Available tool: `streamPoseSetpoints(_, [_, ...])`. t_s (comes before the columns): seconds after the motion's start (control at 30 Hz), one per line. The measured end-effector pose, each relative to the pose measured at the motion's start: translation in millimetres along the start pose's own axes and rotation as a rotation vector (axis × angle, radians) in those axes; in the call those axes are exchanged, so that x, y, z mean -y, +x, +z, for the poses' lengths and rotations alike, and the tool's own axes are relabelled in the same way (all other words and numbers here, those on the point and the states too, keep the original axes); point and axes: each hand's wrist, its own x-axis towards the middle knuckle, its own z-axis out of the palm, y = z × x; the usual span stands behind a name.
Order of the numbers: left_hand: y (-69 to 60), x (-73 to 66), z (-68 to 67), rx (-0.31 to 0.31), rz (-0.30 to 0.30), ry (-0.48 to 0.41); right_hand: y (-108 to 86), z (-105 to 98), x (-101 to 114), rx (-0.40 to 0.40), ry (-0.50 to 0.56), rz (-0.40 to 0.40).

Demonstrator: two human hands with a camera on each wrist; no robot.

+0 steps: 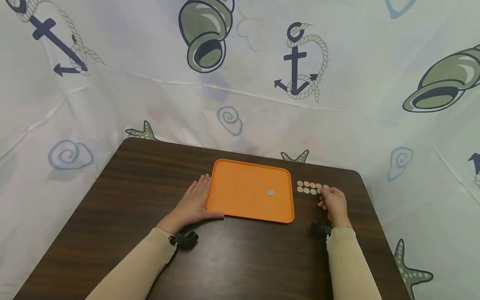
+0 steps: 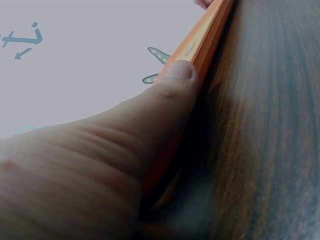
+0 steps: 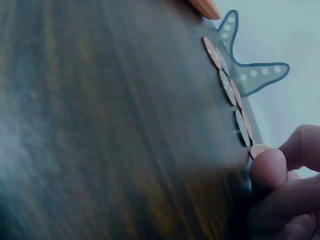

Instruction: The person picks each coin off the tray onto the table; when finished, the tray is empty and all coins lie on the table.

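Note:
An orange tray lies flat on the table with one silver coin on it. My left hand rests at the tray's near left corner, fingers straight along its left side. Its thumb touches the front rim in the left wrist view. Right of the tray, two rows of coins, copper and silver, lie close together. At the right end of these rows my right hand pinches a copper coin between thumb and forefinger. Its other fingers are curled, and most of that coin is hidden.
The dark wood-grain table has rounded far corners. A white cloth printed with anchors, shells and starfish hangs behind and beside it. Black wrist cameras sit at both cuffs.

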Motion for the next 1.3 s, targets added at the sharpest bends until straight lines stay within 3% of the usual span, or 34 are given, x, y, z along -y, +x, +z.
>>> streamPoseSetpoints(1.0, [-2.3,-1.2,-2.6,0.01,-0.006,0.008,1.3,4.2,-0.3,-0.024,-0.059,-0.05])
streamPoseSetpoints(1.3, [-1.2,-1.7,-3.5,0.009,0.001,0.005,-0.7,3.2,-3.1,-0.051,-0.018,-0.06])
